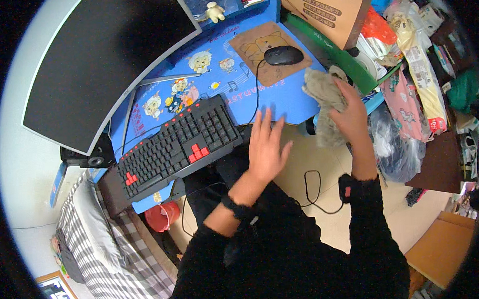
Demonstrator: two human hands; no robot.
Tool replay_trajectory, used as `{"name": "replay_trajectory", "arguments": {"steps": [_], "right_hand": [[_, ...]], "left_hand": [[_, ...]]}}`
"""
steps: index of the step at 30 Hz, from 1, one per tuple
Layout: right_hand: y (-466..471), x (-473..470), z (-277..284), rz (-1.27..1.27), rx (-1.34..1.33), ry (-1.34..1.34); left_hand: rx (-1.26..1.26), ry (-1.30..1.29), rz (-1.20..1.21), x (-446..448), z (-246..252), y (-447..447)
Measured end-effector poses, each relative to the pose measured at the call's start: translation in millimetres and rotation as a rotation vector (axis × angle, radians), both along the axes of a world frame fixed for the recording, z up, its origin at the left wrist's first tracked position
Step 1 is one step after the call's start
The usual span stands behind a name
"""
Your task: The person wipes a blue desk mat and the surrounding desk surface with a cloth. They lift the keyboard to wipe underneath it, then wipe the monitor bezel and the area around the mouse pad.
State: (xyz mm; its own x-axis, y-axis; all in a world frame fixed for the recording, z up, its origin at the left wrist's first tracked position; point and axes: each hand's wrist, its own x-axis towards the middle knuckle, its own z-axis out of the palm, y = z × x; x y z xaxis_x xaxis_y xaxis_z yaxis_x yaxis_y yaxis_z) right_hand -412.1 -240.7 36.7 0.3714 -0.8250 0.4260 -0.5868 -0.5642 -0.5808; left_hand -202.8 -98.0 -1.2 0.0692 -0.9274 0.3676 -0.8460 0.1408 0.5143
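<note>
My right hand (348,113) grips a grey-brown cloth (324,89) at the right edge of the blue desk mat (291,96); part of the cloth hangs below the edge. My left hand (265,146), fingers apart and holding nothing, is just off the desk's front edge, right of the black keyboard (176,147) with red keys. A black computer mouse (284,55) lies on a brown mouse pad (271,75) with a bear picture. Its cable runs down past my left fingertips.
A curved monitor (116,58) stands at the left. Behind the mouse pad are a green box (326,53) and a cardboard box (327,14). Plastic bags (397,151) hang at the right. A red bucket (162,217) stands below the desk. A small white figurine (215,12) sits by the shelf.
</note>
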Motion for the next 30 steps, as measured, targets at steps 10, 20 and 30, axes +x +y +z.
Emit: {"name": "replay_trajectory", "arguments": {"steps": [10, 20, 30], "right_hand": [[53, 72, 20, 0.295, 0.149, 0.358], [14, 227, 10, 0.267, -0.074, 0.521], [-45, 315, 5, 0.244, -0.011, 0.935]], "left_hand": [[-0.194, -0.075, 0.260, 72, -7, 113], [-0.278, -0.192, 0.518, 147, 8, 141], [-0.285, -0.287, 0.822, 175, 4, 213]]}}
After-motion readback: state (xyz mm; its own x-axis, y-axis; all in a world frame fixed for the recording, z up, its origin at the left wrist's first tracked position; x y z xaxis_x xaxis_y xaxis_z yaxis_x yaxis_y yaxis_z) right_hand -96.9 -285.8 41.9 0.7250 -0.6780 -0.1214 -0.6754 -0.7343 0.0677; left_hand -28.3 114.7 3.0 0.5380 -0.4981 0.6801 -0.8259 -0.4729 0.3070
